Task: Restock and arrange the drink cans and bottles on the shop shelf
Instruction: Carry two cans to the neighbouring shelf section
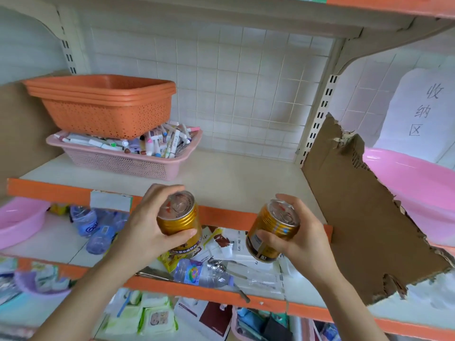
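My left hand grips a gold drink can, held upright in front of the orange edge of the upper shelf. My right hand grips a second gold can, tilted a little to the left, at about the same height. Both cans show their silver pull-tab tops. On the shelf below lie clear plastic bottles: one on its side near the front edge, and several at the left.
On the upper shelf at back left, stacked orange baskets rest on a pink basket of markers. A torn cardboard divider stands at the right, pink basins beyond it. Packets and papers litter the lower shelf.
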Demonstrator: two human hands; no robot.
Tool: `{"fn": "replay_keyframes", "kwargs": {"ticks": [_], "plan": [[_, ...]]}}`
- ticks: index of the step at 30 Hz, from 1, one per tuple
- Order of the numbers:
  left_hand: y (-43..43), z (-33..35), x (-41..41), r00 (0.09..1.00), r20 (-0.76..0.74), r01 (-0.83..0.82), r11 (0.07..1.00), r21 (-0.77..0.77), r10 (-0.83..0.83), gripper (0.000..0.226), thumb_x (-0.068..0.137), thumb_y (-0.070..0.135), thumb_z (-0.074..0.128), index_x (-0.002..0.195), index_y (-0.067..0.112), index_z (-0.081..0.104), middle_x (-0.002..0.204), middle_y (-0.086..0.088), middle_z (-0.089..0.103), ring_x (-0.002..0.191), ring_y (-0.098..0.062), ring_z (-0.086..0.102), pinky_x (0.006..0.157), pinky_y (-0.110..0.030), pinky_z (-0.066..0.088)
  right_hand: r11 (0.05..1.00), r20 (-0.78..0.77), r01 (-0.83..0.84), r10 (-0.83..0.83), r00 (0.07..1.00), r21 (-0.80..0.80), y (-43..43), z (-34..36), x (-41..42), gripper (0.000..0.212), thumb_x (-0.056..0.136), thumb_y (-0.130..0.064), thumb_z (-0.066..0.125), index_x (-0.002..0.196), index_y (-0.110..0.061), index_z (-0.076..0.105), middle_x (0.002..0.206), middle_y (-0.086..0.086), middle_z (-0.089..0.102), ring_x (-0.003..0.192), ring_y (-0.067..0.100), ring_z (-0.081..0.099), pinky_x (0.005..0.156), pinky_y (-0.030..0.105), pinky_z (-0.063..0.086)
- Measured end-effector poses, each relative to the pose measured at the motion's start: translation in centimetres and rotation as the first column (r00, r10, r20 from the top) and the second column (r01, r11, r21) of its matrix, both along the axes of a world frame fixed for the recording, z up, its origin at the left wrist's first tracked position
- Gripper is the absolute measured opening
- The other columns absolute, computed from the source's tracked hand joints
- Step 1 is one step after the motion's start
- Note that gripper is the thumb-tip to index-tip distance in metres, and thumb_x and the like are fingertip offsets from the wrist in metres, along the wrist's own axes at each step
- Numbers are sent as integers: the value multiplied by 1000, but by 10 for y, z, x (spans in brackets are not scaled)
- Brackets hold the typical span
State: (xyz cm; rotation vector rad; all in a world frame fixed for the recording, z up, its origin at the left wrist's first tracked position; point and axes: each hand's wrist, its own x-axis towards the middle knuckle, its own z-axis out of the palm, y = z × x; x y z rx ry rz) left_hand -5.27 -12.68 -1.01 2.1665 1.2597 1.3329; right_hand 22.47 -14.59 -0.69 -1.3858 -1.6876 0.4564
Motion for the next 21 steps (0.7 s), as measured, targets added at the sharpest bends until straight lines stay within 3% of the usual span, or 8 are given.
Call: {"fn": "replay_keyframes", "kwargs": {"ticks": [7, 12, 16, 19, 21], "plan": [[-111, -33, 10, 961, 77, -256, 959, -123, 266, 67, 53, 54, 70, 116, 51, 47, 115, 20, 51, 105, 2, 54, 84, -13, 43, 972, -16, -219, 218, 976, -80, -46, -32, 22, 67, 51, -58, 71, 112, -40, 50, 109, -17, 61, 99, 5, 59, 82, 34, 52], [-200, -50, 35, 883, 66, -449, 877, -170, 465, 66, 50, 54, 69, 111, 60, 46, 114, 27, 48, 104, 10, 50, 81, 1, 36, 913, 10, -394, 397, 918, -106, -78, -47, 31, 72, 50, -57, 71, 116, -43, 48, 112, -20, 57, 100, -5, 55, 80, 16, 46], [-277, -60, 44, 783, 24, -608, 773, -181, 621, 67, 50, 53, 70, 113, 58, 46, 114, 22, 48, 104, 7, 51, 84, -5, 40, 842, 75, -528, 536, 841, -107, -104, -55, 22, 66, 56, -36, 83, 108, -54, 46, 111, -25, 54, 98, -9, 53, 75, 16, 44], [-335, -61, 45, 694, 33, -702, 686, -192, 719, 67, 52, 51, 72, 114, 52, 49, 111, 14, 50, 103, 1, 54, 84, -11, 43, 781, 96, -613, 624, 776, -122, -125, -59, 5, 66, 52, -52, 74, 112, -51, 46, 112, -20, 56, 99, 1, 56, 80, 26, 47], [-374, -61, 45, 622, 52, -761, 619, -192, 781, 66, 52, 49, 73, 114, 51, 49, 111, 14, 51, 103, 0, 55, 84, -10, 43, 728, 109, -675, 685, 720, -119, -138, -61, -11, 70, 53, -49, 79, 116, -45, 48, 114, -17, 56, 102, 7, 57, 82, 31, 48]]}}
